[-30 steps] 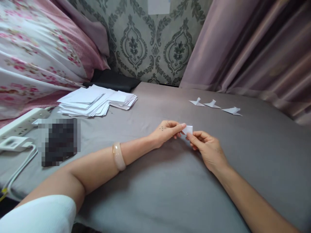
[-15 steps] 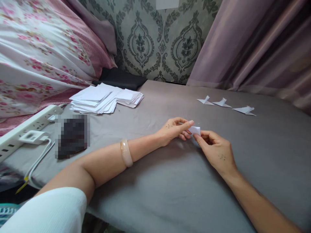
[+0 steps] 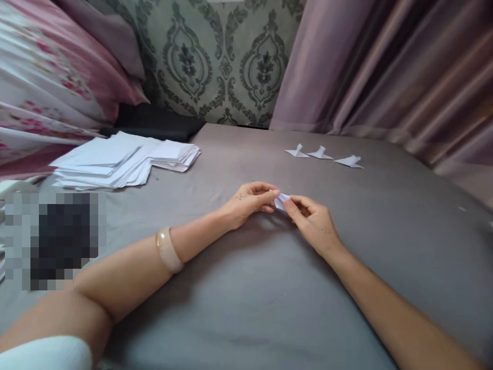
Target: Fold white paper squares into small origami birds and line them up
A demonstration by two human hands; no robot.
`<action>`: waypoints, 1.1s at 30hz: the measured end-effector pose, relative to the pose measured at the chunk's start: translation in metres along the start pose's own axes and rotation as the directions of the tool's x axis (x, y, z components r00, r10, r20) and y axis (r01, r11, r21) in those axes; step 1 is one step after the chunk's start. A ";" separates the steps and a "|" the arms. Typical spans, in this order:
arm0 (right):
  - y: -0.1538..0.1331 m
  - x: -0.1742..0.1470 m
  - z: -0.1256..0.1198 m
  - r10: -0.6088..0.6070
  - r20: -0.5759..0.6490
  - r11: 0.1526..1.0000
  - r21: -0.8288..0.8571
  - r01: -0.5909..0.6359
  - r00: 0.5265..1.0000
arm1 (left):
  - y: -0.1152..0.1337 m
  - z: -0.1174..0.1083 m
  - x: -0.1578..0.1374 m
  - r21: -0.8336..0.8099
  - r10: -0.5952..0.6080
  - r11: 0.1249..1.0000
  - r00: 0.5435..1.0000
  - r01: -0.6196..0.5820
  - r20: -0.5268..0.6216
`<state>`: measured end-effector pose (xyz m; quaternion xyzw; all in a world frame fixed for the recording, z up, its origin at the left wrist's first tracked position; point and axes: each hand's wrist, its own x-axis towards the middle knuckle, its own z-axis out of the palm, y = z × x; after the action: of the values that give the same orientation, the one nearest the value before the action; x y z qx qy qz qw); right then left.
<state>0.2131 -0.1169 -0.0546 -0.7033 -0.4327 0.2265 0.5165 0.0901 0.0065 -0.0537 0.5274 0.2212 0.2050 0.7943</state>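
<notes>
A small piece of folded white paper (image 3: 281,201) is held between my two hands above the grey sheet (image 3: 246,288). My left hand (image 3: 254,201) pinches its left end between thumb and fingers. On the other end, the thumb and fingers of my right hand (image 3: 311,220) are closed. Part of the paper is hidden behind my fingertips. Farther off to the right lie three folded paper shapes (image 3: 319,152) with pointed ends and an upright part, set in a row.
Stacked white paper sheets (image 3: 100,159) lie at the back left, before a black item (image 3: 157,122). A blurred-out dark object (image 3: 65,236) is at the left. Purple curtains (image 3: 327,67) hang at the back right, and a floral cloth (image 3: 46,77) at the left.
The view has swung to the right, so everything sits farther left. The paper now appears tilted and shows its folded faces between my fingers; both hands still grip it.
</notes>
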 end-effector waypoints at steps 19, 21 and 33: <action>0.002 0.002 -0.005 0.137 -0.059 0.946 0.303 -0.113 0.989 | 0.000 0.003 -0.006 0.013 0.043 0.999 0.992 -0.045 0.119; 0.001 0.001 -0.005 0.123 -0.028 0.955 0.277 -0.111 0.992 | 0.001 0.004 -0.006 0.019 0.029 0.999 0.995 -0.031 0.096; 0.001 -0.001 -0.007 0.120 0.056 0.946 0.295 -0.131 0.991 | 0.003 0.004 -0.005 0.026 0.000 1.000 0.998 -0.001 0.055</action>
<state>0.2185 -0.1210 -0.0535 -0.6390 -0.3575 0.3347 0.5931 0.0875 0.0015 -0.0490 0.5432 0.2016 0.1876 0.7932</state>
